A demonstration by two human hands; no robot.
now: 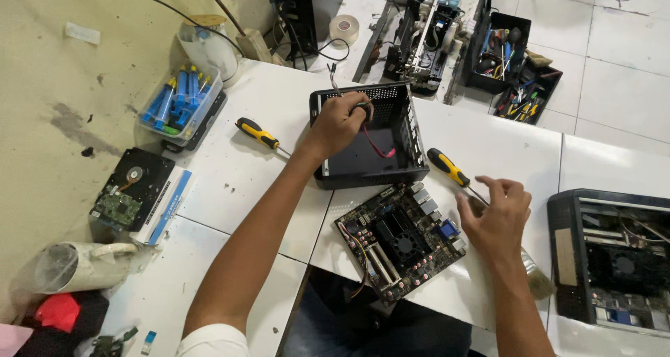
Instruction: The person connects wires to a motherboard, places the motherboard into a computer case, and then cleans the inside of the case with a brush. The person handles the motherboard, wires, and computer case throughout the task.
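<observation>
1. A yellow-handled screwdriver (pixel 259 134) lies left of the black case (pixel 370 137); a second screwdriver (pixel 450 170) lies right of it, just by the right hand (pixel 497 217).
2. The circuit board (pixel 400 240) sits flat below the case, between both arms.
3. The left hand (pixel 340 122) reaches into the open case, fingers closed on a small dark part; a red wire (pixel 377 147) curls inside.
4. The right hand hovers half-curled; whether it grips anything, I cannot tell.
5. A clear tub (pixel 183 106) holds blue syringes.
</observation>
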